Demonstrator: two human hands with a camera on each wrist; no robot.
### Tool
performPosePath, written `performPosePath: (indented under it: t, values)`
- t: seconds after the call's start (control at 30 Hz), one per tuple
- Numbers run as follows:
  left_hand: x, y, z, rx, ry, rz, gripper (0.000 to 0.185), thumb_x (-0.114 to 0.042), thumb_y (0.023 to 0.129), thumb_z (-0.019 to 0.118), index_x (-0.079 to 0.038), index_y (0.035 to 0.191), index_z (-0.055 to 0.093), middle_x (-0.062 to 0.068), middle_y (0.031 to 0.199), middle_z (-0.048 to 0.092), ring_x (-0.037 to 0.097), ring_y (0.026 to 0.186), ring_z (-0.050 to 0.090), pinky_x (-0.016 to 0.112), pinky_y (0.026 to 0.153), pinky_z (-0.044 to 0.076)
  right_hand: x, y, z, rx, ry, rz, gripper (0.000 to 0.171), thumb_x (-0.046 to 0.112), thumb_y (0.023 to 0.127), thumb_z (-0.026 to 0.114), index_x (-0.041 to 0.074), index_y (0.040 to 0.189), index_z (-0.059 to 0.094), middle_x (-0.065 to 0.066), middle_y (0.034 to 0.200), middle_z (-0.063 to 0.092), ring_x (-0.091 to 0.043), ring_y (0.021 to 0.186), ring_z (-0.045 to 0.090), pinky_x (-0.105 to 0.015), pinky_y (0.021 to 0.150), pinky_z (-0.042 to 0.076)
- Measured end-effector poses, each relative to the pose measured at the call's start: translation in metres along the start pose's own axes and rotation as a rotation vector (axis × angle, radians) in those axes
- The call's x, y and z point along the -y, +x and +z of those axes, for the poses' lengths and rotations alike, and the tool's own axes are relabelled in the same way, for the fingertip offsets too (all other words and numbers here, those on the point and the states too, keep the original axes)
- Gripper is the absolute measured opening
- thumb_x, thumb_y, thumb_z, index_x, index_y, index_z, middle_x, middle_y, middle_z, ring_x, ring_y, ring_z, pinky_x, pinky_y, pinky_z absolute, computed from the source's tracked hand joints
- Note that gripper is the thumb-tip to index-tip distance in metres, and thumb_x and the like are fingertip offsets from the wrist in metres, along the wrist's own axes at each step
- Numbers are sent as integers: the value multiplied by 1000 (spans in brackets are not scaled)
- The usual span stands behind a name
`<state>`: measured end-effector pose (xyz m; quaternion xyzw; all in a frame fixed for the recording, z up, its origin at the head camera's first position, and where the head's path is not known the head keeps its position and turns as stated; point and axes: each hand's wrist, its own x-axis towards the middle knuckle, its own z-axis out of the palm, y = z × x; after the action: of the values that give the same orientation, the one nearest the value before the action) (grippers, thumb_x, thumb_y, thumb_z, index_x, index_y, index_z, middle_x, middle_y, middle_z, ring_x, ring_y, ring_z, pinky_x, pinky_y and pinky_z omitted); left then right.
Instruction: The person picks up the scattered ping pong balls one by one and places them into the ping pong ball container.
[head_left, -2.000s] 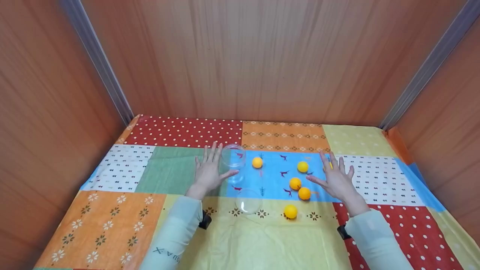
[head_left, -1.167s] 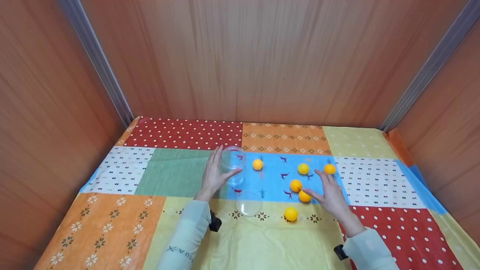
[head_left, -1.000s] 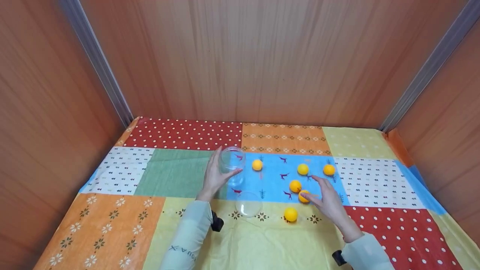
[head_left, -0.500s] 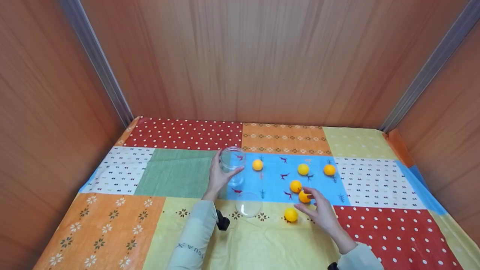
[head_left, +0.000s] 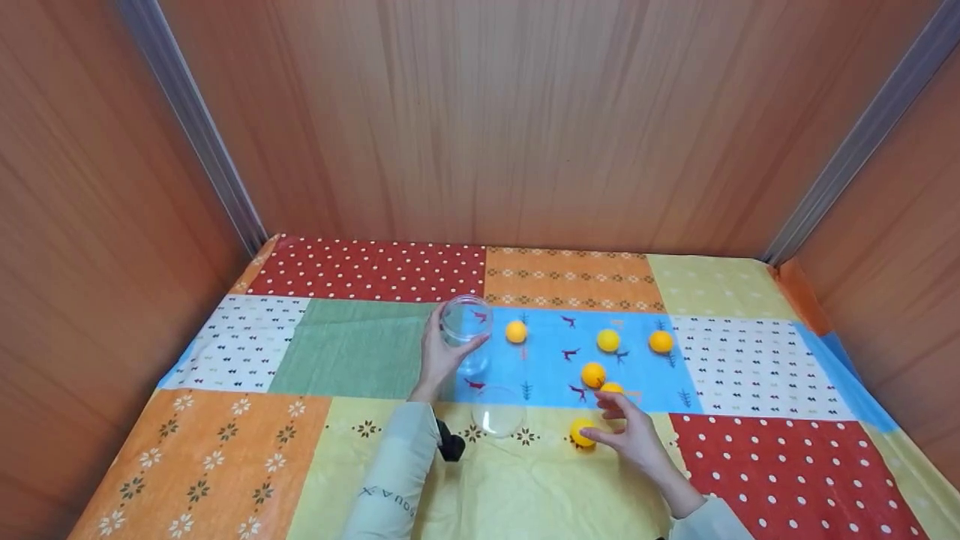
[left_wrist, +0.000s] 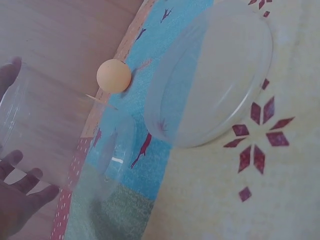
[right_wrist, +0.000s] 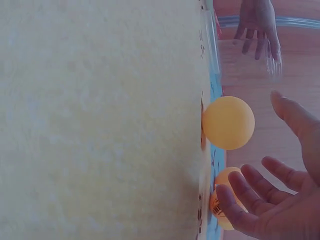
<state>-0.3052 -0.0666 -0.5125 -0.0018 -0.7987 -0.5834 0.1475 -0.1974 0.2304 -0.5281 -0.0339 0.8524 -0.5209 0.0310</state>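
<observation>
My left hand (head_left: 441, 351) grips an upright clear plastic jar (head_left: 466, 327) on the blue patch, thumb on its near side; in the left wrist view the jar (left_wrist: 47, 125) fills the left side with my fingertips (left_wrist: 22, 200) behind it. Its clear lid (head_left: 497, 410) lies flat nearer me, and shows large as the lid (left_wrist: 212, 80) there. My right hand (head_left: 619, 429) hovers with fingers spread and loosely curved, thumb tip at the nearest orange ball (head_left: 580, 433). In the right wrist view that ball (right_wrist: 228, 122) sits free beside my fingers (right_wrist: 260, 192).
Several more orange balls lie on the patchwork tablecloth (head_left: 225, 465): one by the jar (head_left: 515, 331), two farther right (head_left: 607, 340) (head_left: 660, 341), two near my right fingers (head_left: 592, 374) (head_left: 611, 388). Wooden walls (head_left: 525, 112) close in the back and both sides.
My right hand drew back toward me and left, from beside the far balls to the nearest ball. My left hand turned from lying flat to gripping the jar.
</observation>
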Motion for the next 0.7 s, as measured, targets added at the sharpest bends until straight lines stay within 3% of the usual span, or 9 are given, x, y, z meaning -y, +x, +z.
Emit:
performPosePath:
  t: [0.27,0.53,0.7]
  values:
    - [-2,1,1,-1,-30,-36,79,-26,67,78,-10,131,34,14,130,40,32,120,35,48,97,30,-5,1,6,28,12,40,61,22,69,75,4,120,49,-11,108,53,-25,93,52,-38,84,45]
    - [-3,0,0,2,-63,-37,79,-25,65,79,-10,129,36,11,127,43,33,119,36,48,95,32,-7,4,11,17,5,32,60,21,65,78,2,115,51,-11,101,55,-23,87,55,-36,81,47]
    - [-4,-1,0,2,-76,-73,77,-25,65,79,-13,129,36,9,127,43,33,120,36,49,96,31,-7,5,11,24,-26,67,58,22,64,78,5,114,53,-6,98,55,-20,85,53,-33,80,47]
